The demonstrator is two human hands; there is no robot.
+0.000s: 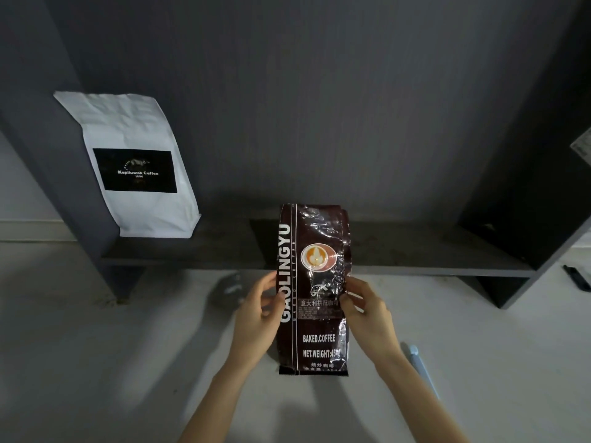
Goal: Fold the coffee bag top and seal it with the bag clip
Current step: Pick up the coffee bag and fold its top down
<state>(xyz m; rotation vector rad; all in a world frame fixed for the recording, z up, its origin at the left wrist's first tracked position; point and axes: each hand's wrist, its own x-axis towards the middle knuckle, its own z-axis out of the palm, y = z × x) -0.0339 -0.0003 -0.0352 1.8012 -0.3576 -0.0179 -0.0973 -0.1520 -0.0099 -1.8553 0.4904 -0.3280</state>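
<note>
A dark brown foil coffee bag (315, 266), printed GAOLINGYU and BAKED COFFEE, stands upright in the middle of the view with its top unfolded. My left hand (256, 318) grips its left edge at mid height. My right hand (367, 314) grips the right edge at the same height. A long pale blue bag clip (419, 366) lies on the white surface just right of my right forearm, partly hidden by it.
A white coffee bag (137, 167) with a black label stands on the dark shelf (192, 251) at the back left. A crumpled clear wrapper (228, 287) lies left of my left hand. A black object (577, 278) rests at the right edge.
</note>
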